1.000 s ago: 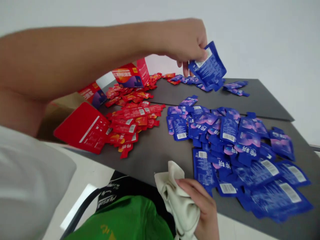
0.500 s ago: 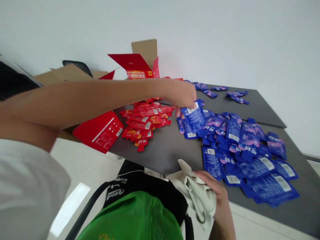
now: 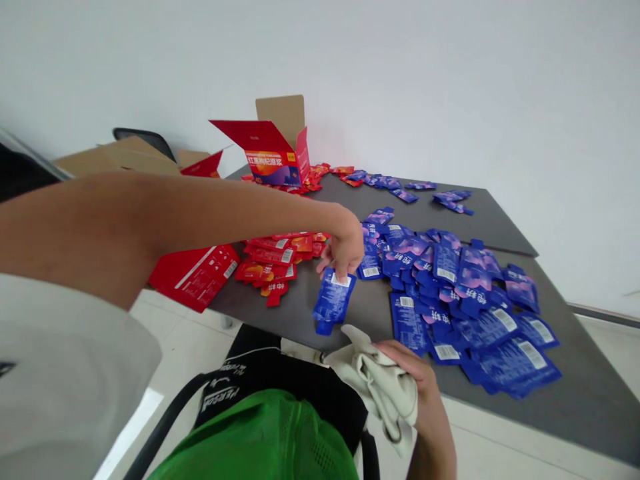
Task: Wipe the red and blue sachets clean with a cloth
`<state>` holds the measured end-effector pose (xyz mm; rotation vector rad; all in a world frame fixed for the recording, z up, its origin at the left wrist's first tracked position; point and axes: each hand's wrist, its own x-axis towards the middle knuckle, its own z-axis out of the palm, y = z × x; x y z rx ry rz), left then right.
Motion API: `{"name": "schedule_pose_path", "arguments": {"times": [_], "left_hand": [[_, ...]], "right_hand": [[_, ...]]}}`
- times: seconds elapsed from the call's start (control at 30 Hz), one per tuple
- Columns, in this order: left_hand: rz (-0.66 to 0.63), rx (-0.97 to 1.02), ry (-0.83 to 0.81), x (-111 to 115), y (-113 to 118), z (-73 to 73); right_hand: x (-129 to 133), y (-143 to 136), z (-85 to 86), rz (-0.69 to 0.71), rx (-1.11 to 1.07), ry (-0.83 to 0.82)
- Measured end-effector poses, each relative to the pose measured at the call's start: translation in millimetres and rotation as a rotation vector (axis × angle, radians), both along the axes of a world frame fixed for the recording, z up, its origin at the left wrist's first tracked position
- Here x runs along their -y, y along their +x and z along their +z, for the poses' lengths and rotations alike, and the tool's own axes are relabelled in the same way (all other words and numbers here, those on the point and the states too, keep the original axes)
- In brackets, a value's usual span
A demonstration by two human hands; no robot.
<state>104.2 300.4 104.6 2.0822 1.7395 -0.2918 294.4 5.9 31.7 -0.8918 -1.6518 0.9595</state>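
Observation:
My left hand [image 3: 344, 248] pinches the top end of a blue spouted pouch [image 3: 334, 303], its printed back and white barcode patch facing up. The pouch hangs over the grey table between a heap of blue pouches [image 3: 440, 287] and a pile of red pouches [image 3: 273, 257]. Low at the table's front edge, my right hand [image 3: 417, 373] grips a crumpled off-white cloth [image 3: 383, 383]. Part of the red pile is hidden behind my left forearm.
An open red carton [image 3: 277, 160] stands at the back left of the grey table [image 3: 500, 220]. Another red and brown carton [image 3: 200, 280] is at the left. More blue pouches [image 3: 453, 198] and red ones [image 3: 320, 175] lie farther back. A green bag [image 3: 265, 440] is against my front.
My left hand has come from the heap's left edge toward me and slightly left, carrying the blue pouch. My right hand still grips the cloth. The view has shifted a little.

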Motion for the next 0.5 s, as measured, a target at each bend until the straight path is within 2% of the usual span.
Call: {"name": "schedule_pose_path", "arguments": {"times": [0.07, 0.13, 0.23, 0.37, 0.43, 0.5], "left_hand": [[0.017, 0.026, 0.054, -3.3, -0.7, -14.8], [-0.045, 0.011, -0.011, -4.5, -0.9, -24.6], [-0.152, -0.043, -0.146, 0.1, -1.0, -29.9], [-0.220, -0.056, -0.148, 16.3, 0.7, -24.9], [-0.236, -0.039, -0.077, 26.4, 3.7, -18.5], [-0.228, 0.004, 0.063, 37.3, 8.5, -9.8]], "right_hand": [[0.6, 0.7, -1.0, 0.022, -0.010, 0.001], [1.5, 1.6, -1.8, 0.045, -0.010, -0.009], [2.1, 2.9, -3.5, 0.059, -0.013, -0.010], [1.7, 4.0, -6.1, 0.069, -0.035, 0.010], [1.7, 4.2, -7.1, 0.073, -0.037, -0.001], [1.8, 4.0, -7.3, 0.074, -0.039, -0.008]]}}
